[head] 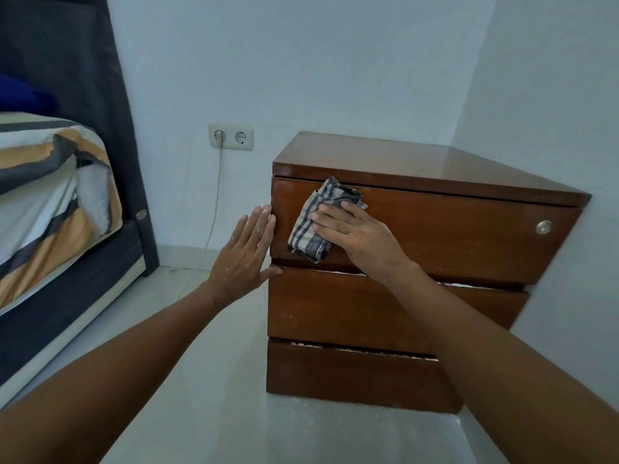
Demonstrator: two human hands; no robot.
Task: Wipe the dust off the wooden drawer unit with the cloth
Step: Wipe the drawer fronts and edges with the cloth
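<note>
Soft, even, cool-tinted daylight, moderately bright, with no hard shadows. Pale sheen across the glossy top of the drawer unit [432,169], strongest toward its right corner. Wide-angle bending of straight lines near the edges, forearms stretched at the bottom corners. Mostly sharp, slightly soft at the margins.

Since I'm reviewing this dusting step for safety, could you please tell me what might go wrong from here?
1. The right hand presses the checked cloth flat on the top drawer front; the loosely bunched cloth could slip out.
2. Pale crumbly debris lines the gaps between drawers; wiping downward may smear it or knock it onto the floor.
3. The left hand only rests against the unit's corner, so a hard push could shift the drawer unit.
</note>
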